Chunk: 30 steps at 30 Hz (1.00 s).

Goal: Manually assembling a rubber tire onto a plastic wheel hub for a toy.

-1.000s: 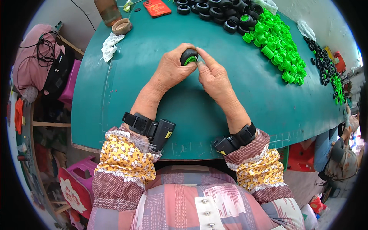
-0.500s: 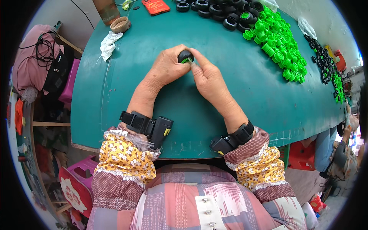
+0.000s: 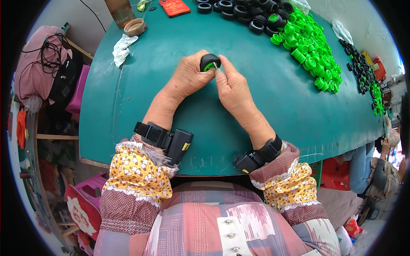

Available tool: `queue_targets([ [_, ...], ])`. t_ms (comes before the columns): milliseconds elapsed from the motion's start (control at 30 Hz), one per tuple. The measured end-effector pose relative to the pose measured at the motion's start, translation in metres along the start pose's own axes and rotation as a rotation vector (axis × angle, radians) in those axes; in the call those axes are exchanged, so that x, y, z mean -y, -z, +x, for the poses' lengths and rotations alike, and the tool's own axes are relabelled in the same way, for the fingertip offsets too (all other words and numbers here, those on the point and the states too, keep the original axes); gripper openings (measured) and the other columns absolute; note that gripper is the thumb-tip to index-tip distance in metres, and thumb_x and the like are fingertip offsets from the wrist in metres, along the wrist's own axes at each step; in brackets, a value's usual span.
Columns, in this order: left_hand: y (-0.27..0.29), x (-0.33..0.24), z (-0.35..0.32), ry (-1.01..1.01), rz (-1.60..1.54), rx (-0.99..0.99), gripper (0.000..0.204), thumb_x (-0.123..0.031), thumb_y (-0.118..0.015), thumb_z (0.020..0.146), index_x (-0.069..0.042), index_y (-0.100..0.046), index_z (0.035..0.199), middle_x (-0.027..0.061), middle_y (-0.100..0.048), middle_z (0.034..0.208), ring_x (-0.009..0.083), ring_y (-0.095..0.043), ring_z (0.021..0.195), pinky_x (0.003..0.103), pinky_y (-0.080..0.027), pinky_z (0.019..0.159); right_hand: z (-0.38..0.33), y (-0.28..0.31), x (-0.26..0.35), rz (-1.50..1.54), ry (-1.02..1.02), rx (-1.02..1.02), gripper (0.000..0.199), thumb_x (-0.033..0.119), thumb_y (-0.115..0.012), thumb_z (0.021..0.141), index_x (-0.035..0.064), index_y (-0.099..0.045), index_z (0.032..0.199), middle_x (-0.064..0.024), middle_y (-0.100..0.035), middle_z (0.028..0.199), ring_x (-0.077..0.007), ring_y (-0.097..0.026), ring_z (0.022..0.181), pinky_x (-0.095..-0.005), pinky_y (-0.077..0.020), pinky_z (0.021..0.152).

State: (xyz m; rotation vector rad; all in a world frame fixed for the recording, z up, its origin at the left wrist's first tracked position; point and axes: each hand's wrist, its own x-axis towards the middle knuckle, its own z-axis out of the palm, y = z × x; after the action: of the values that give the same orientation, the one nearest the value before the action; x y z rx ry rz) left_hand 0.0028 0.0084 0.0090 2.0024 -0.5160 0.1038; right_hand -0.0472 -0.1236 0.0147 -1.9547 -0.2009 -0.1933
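A small black toy tyre [image 3: 209, 59] with a green wheel hub [image 3: 209, 66] inside it is held over the table in front of me. My left hand [image 3: 191, 73] is closed round its left side, fingers behind and thumb below. My right hand [image 3: 232, 83] pinches at its right edge, thumb and forefinger close together. Something thin and pale shows by the right thumb tip against the hub; it is too small to name. Far to the right lies a heap of bright green hubs [image 3: 314, 55], with a pile of black tyres [image 3: 243, 10] behind it.
On the green table [image 3: 179, 38] are a red phone case [image 3: 174, 7], a brown round lid [image 3: 135, 27], a crumpled white tissue [image 3: 123, 49] and a bottle [image 3: 119, 10]. More tyres and hubs [image 3: 363, 70] lie at the far right, near another person [image 3: 378, 170].
Both hands have shifted slightly to the right with the tyre, which is turned so that more of its tread and hub shows. The right thumb is still at its edge.
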Motion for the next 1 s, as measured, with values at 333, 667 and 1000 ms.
queue_targets([
  [333, 0.001, -0.002, 0.001, -0.011, -0.002, -0.047, 0.021, -0.01, -0.061, 0.07, -0.002, -0.055, 0.089, 0.0063, -0.058, 0.073, 0.0119, -0.052, 0.066, 0.026, -0.045, 0.061, 0.009, 0.003, -0.01, 0.09, -0.052, 0.011, 0.037, 0.014, -0.043, 0.087, -0.0037, -0.041, 0.119, -0.0274, -0.056, 0.095, -0.035, -0.058, 0.087, -0.0352, -0.0438, 0.077],
  [667, 0.002, 0.004, -0.001, 0.002, 0.015, 0.022, 0.021, -0.009, -0.06, 0.07, -0.003, -0.054, 0.09, 0.0057, -0.055, 0.074, 0.0118, -0.05, 0.066, 0.026, -0.044, 0.061, -0.002, -0.001, 0.004, -0.099, 0.036, 0.042, 0.037, 0.011, -0.042, 0.087, -0.005, -0.039, 0.119, -0.0285, -0.057, 0.079, -0.0396, -0.058, 0.074, -0.0384, -0.0457, 0.066],
  [1000, -0.006, -0.005, -0.001, -0.092, -0.179, -0.147, 0.016, -0.009, -0.061, 0.073, -0.003, -0.054, 0.086, 0.003, -0.053, 0.069, 0.0093, -0.048, 0.064, 0.026, -0.042, 0.058, 0.007, 0.003, -0.005, 0.165, -0.142, 0.01, 0.038, 0.014, -0.043, 0.088, -0.004, -0.041, 0.12, -0.0175, -0.058, 0.077, -0.0187, -0.058, 0.07, -0.0304, -0.0436, 0.063],
])
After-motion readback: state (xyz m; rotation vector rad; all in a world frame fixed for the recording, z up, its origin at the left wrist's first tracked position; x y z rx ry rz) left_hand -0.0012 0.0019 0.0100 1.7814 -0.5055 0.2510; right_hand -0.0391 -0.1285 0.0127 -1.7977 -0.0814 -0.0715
